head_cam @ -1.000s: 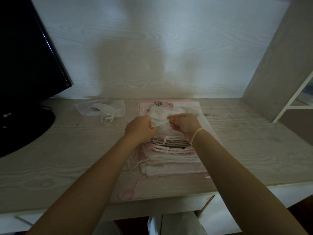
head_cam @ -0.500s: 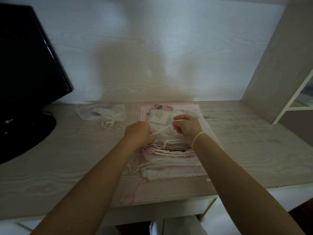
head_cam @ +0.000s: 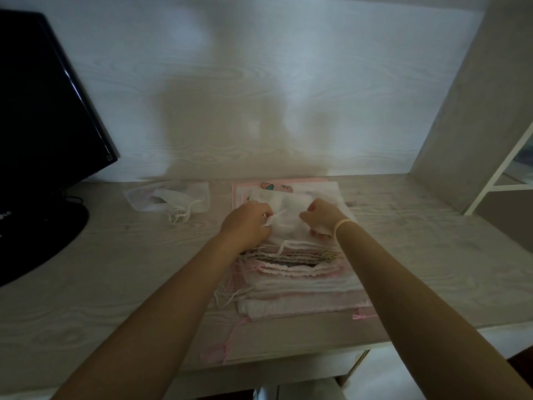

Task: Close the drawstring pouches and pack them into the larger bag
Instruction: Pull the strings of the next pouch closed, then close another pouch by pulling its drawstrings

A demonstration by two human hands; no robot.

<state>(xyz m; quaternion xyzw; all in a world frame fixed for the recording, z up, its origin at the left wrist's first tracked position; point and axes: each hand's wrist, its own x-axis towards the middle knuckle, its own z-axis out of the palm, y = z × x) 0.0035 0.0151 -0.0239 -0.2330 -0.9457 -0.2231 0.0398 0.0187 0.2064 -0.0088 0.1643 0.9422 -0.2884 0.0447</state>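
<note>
Two bare forearms reach forward over a pale wood-grain desk toward a stack of pouches, white and pink, lying flat near the middle of the desk. On top of the stack sits a sheer white pouch. The left hand is curled at the pouch's left edge, fingertips pinching a white drawstring. The right hand, a pale band at its wrist, is curled at the pouch's right edge; it seems to grip the fabric, though the dim light makes that hard to confirm.

Compared with half a second ago, the hands have drawn farther apart and the drawstring between them now runs shorter, close to the left hand.

Under the far end of the stack lies a flat pink bag with small cartoon prints. To the left of the stack, apart from it, lies another sheer pouch with loose cords. Farther left stands a black monitor on a round base. Behind the stack rises a white wood-grain wall.
</note>
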